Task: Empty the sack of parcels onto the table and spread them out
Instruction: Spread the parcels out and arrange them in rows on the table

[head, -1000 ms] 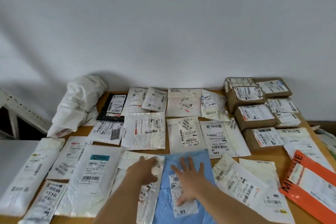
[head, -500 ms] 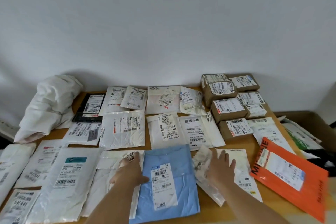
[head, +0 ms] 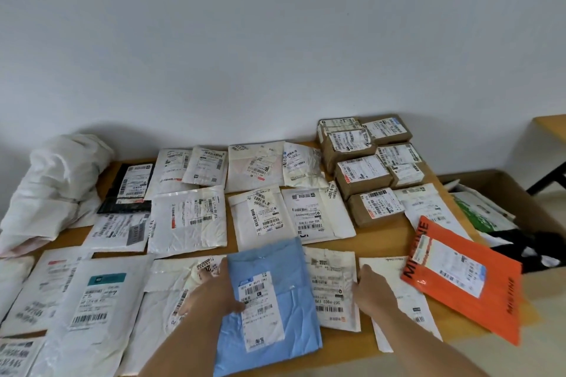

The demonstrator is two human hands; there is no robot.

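Several labelled parcels lie spread in rows over the wooden table [head: 386, 242]. The crumpled white sack [head: 52, 187] lies slumped at the back left corner. My left hand [head: 214, 291] rests at the left edge of a blue parcel [head: 275, 260], thumb on its label, fingers over a white mailer [head: 171, 294]. My right hand [head: 372, 286] lies flat, fingers straight, between a white parcel [head: 333, 285] and another white mailer [head: 401, 306], touching the first one's right edge. An orange parcel [head: 459, 278] lies at the right, hanging over the table edge.
Several brown cardboard boxes [head: 361, 174] are stacked at the back right. A large open carton [head: 520, 196] with bags in it stands on the floor right of the table. A white wall runs behind. Part of another table [head: 551, 128] shows at far right.
My right hand left the blue parcel and moved right onto the white mailers, which now lie side by side. My left hand shifted to the blue parcel's edge. The view swung right.
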